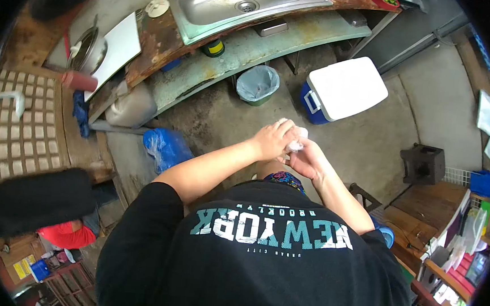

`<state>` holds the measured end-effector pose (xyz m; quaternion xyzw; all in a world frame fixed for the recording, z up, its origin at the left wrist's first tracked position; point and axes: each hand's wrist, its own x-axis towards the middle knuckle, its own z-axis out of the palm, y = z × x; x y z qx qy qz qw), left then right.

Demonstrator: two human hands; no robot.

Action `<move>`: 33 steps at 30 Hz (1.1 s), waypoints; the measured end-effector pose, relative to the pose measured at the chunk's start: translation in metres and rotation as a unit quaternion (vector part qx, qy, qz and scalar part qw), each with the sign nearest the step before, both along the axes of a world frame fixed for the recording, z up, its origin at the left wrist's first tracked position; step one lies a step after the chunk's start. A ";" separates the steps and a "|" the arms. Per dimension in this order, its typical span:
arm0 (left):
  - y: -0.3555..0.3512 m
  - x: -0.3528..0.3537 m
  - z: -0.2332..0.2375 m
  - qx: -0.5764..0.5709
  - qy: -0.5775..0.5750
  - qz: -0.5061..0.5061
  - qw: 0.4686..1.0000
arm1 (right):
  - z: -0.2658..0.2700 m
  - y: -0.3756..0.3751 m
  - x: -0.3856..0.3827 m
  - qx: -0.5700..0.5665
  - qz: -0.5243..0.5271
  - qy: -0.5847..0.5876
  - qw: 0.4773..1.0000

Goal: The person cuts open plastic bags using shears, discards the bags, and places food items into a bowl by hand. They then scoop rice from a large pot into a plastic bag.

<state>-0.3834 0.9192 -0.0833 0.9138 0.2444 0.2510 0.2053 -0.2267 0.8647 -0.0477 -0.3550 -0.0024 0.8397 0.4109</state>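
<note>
In front of my body, both hands meet around a small white crumpled bundle [296, 146], which looks like cloth or tissue. My left hand [274, 139] lies over its top and left side with the fingers curled. From the right and below, my right hand [308, 159] cups it, thumb against the white material. Much of the bundle is hidden by the fingers, so its full shape cannot be told.
Ahead, a lined waste bin [258, 84] stands on the floor beside a blue-and-white cooler [349, 89]. Beyond them is a steel sink [246, 6] over a green shelf [223, 60]. A blue plastic-wrapped item [167, 150] is near my left arm. A black block-like object [423, 164] sits at right.
</note>
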 end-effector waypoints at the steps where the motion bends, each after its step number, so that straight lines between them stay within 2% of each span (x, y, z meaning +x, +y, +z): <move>1: 0.019 0.002 -0.008 -0.041 0.021 0.004 0.999 | -0.009 0.016 0.006 0.006 0.015 0.055 0.998; 2: 0.040 0.005 -0.017 -0.079 0.047 0.003 0.996 | -0.020 0.032 0.011 0.015 0.024 0.113 0.993; 3: 0.059 0.008 -0.031 -0.087 0.066 0.001 0.994 | -0.023 0.046 0.008 0.016 0.020 0.083 0.996; 4: 0.079 0.010 -0.042 -0.106 0.080 0.001 0.991 | -0.051 0.058 0.010 0.022 0.034 0.114 0.993; 6: 0.116 0.016 -0.067 -0.226 0.160 0.024 0.961 | -0.085 0.075 0.011 -0.022 0.062 -0.066 0.996; 7: 0.134 0.015 -0.090 -0.260 0.139 0.077 0.952 | -0.102 0.081 0.012 0.026 0.066 -0.171 0.983; 8: 0.154 0.014 -0.117 -0.290 0.118 0.134 0.940 | -0.148 0.081 0.013 0.069 0.055 -0.262 0.961; 10: 0.197 0.002 -0.186 -0.306 0.092 0.240 0.917 | -0.204 0.070 0.015 0.064 0.037 -0.504 0.860; 11: 0.220 -0.003 -0.217 -0.309 0.119 0.291 0.897 | -0.246 0.047 0.007 0.053 0.044 -0.567 0.821; 12: 0.241 0.000 -0.227 -0.321 0.132 0.309 0.885 | -0.282 0.030 0.002 0.043 0.049 -0.631 0.773; 14: 0.281 -0.013 -0.324 -0.280 0.166 0.352 0.877 | -0.282 0.009 -0.011 -0.022 0.158 -0.636 0.755; 16: 0.310 -0.004 -0.366 -0.298 0.210 0.359 0.859 | -0.294 -0.017 -0.034 -0.008 0.114 -0.663 0.740; 17: 0.318 -0.001 -0.388 -0.310 0.233 0.366 0.846 | -0.301 -0.030 -0.046 -0.004 0.126 -0.685 0.718; 20: 0.342 0.003 -0.478 -0.231 0.278 0.327 0.873 | -0.306 -0.035 -0.060 -0.026 0.151 -0.732 0.663; 21: 0.350 0.002 -0.511 -0.255 0.273 0.321 0.870 | -0.303 -0.037 -0.059 -0.036 0.161 -0.746 0.645; 23: 0.363 0.010 -0.546 -0.301 0.277 0.319 0.855 | -0.312 -0.044 -0.060 -0.090 0.149 -0.754 0.634; 24: 0.366 0.016 -0.548 -0.322 0.289 0.323 0.842 | -0.315 -0.047 -0.062 -0.115 0.143 -0.756 0.628; 27: 0.366 0.032 -0.555 -0.363 0.274 0.312 0.834 | -0.313 -0.046 -0.050 -0.202 0.143 -0.697 0.673; 30: 0.383 0.017 -0.629 -0.440 0.277 0.342 0.783 | -0.315 -0.046 -0.048 -0.232 0.107 -0.705 0.662; 31: 0.384 0.012 -0.636 -0.407 0.259 0.332 0.810 | -0.317 -0.048 -0.048 -0.232 0.104 -0.711 0.656; 33: 0.395 0.003 -0.637 -0.333 0.350 0.278 0.830 | -0.320 -0.050 -0.048 -0.230 0.110 -0.717 0.649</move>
